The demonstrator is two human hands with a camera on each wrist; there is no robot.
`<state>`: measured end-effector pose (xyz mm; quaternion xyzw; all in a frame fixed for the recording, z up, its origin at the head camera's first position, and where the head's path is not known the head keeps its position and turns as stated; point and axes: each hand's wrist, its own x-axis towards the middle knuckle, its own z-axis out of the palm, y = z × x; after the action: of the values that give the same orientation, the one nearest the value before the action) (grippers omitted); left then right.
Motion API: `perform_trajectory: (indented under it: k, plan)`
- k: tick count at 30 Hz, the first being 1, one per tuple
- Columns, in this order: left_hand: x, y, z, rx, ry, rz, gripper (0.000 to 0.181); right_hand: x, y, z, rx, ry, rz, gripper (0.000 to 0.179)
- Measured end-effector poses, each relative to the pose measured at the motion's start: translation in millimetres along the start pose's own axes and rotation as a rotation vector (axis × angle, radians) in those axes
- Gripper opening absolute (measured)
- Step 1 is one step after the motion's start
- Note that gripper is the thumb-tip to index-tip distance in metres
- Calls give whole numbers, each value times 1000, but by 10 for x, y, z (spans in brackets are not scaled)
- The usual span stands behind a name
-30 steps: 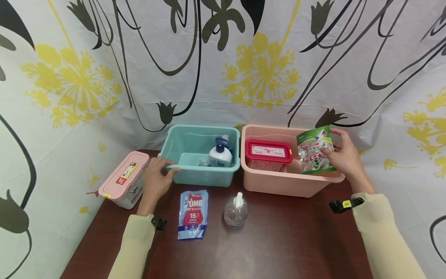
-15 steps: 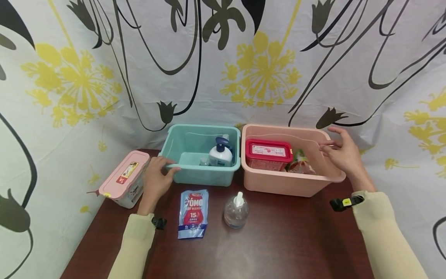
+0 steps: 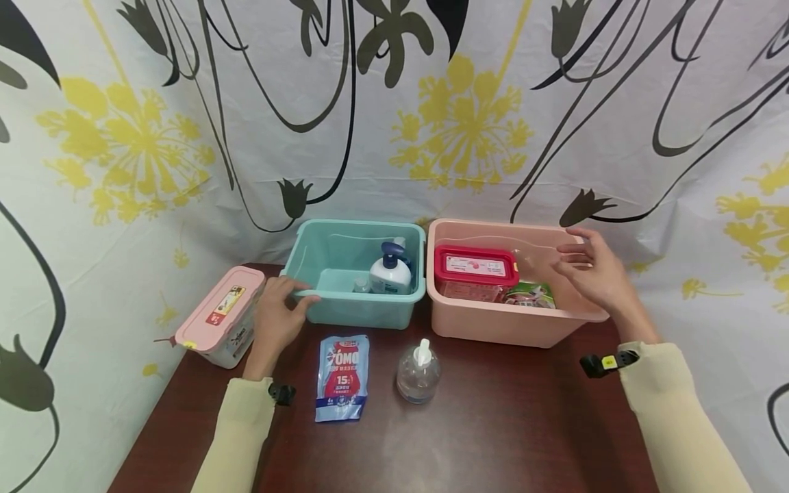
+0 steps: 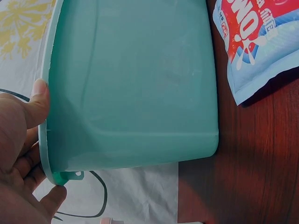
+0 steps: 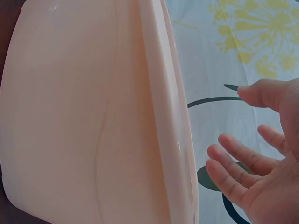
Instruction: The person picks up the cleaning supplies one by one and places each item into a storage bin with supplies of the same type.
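My left hand (image 3: 279, 320) holds the left front corner of the teal bin (image 3: 364, 311); in the left wrist view, thumb and fingers lie on both sides of its rim (image 4: 43, 107). A white pump bottle (image 3: 390, 277) with a dark blue top stands in this bin. Over the right end of the pink bin (image 3: 493, 327) my right hand (image 3: 594, 270) hovers with nothing in it, fingers apart, as the right wrist view also shows. Inside the pink bin, a green packet (image 3: 531, 294) lies beside a red-lidded clear box (image 3: 476, 274). Its lower part is hidden by the bin wall.
A blue OMO pouch (image 3: 342, 378) lies in front of the teal bin. Right of it stands a clear pump bottle (image 3: 418, 373) with a white top. A pink-lidded box (image 3: 222, 315) sits at the table's left edge. Patterned cloth (image 3: 370, 137) hangs behind both bins.
The right hand has let go of the green packet, which dropped into the pink bin and now lies by the red-lidded box. The left hand has stayed on the teal bin.
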<state>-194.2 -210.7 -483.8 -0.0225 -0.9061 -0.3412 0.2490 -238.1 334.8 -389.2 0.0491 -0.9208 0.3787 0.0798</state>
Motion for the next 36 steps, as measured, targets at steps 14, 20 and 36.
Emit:
perform_trajectory:
  k: [14, 20, 36]
  plan:
    - [-3, -20, 9, -10, 0, 6, 31, -100, -90, 45, 36, -36, 2, 85]
    - [-3, -14, 7, -7, 0, 3, 31, -143, -140, 92, 21, -41, 4, 93]
    - [-6, -14, 0, -5, 3, 4, 31, -266, -202, 230, 19, -55, -36, 92]
